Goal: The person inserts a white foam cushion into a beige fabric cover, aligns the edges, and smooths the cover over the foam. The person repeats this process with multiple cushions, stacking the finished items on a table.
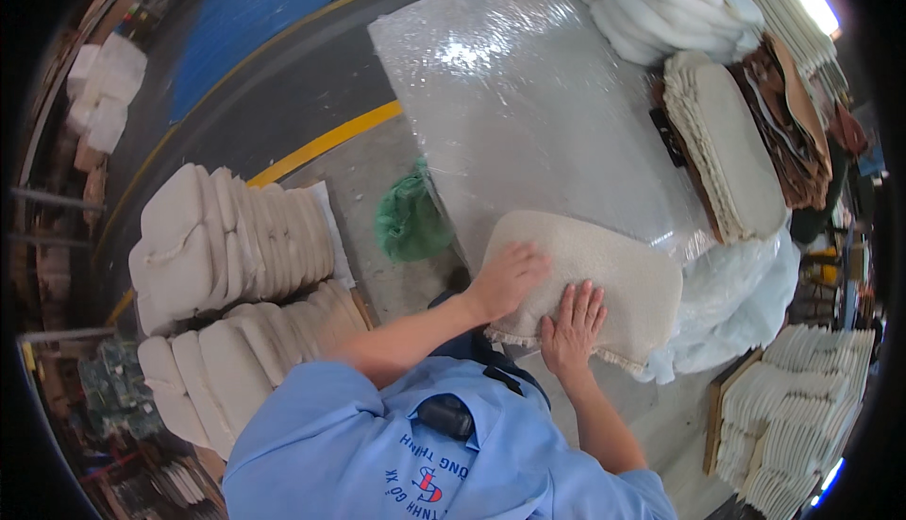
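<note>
A beige fabric-covered cushion (613,270) with a frayed near edge lies at the front of a work table (528,114) covered in clear plastic film. My left hand (514,279) rests over its left part, slightly smeared by motion, with the fingers stretched out. Flat on the cushion's near edge lies my right hand (573,327), fingers extended and a little apart. Neither hand grips anything. The cushion's underside is hidden.
Left of me stand two stacks of beige cushions (255,237). A green bag (412,213) sits beside the table. On its right side are beige fabric covers (722,142), brown pieces (783,124) and white padding (661,1). White stacked pieces (793,416) stand at lower right.
</note>
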The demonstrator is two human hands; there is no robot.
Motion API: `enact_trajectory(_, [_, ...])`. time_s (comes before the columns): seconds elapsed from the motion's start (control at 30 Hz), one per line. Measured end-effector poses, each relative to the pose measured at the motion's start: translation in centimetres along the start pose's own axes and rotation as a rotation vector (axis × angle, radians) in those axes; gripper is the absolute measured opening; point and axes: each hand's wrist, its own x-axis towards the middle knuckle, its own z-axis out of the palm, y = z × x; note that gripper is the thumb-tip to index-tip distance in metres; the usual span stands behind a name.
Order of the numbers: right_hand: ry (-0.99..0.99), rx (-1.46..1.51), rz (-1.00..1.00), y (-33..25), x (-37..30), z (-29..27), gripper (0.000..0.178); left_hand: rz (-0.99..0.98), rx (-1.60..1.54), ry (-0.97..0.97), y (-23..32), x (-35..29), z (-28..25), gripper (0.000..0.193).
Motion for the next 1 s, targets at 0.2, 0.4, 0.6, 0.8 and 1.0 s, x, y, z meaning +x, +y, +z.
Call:
enact_trajectory(0.2, [-0.039,-0.036,0.031,0.2,-0.1,0.1,0.087,-1.305,-0.619,0.55,-8.4,-8.8,-5.1,0.023])
enact_trajectory(0.4, [-0.075,-0.068,-0.015,-0.1,1.5,-0.1,0.087,-1.294,-0.557,0.458,-25.4,-10.8,-4.3,0.029])
enact_trajectory(0.6, [-0.121,-0.086,-0.001,-0.3,1.6,-0.5,0.088,-1.484,-0.033,-0.371,-29.9,-9.9,-0.7,0.036])
enact_trajectory(0.8, [-0.2,-0.034,0.106,-0.7,1.6,-0.6,0.088,-1.02,0.072,-0.865,-30.6,-7.6,-0.8,0.038])
enact_trajectory(1.0, [-0.152,0.028,0.179,-0.6,1.5,-1.1,0.087,-1.338,-1.061,-0.68,-30.3,-6.6,-6.7,0.042])
